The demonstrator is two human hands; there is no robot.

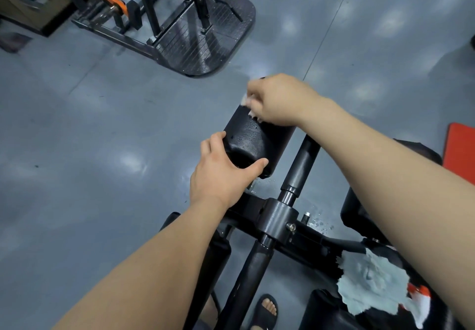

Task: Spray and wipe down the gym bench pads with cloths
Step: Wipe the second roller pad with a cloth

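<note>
A black roller pad (253, 142) of the bench sits mid-frame on a black steel frame (280, 216). My left hand (221, 173) grips the pad's near end, thumb across its end face. My right hand (277, 101) holds a white cloth (248, 103) bunched against the pad's far end; most of the cloth is hidden under the fingers. A pale blue cloth (370, 283) lies spread on the bench pad at lower right. Beside it shows the white and red top of what may be a spray bottle (421, 304).
A black adjustable post (302, 165) runs beside the pad. Water drops wet the floor near the frame (318, 223). A machine with a metal footplate (205, 42) and orange bar stands at the back left. A red mat (461, 152) lies at right. My sandalled foot (266, 311) stands below.
</note>
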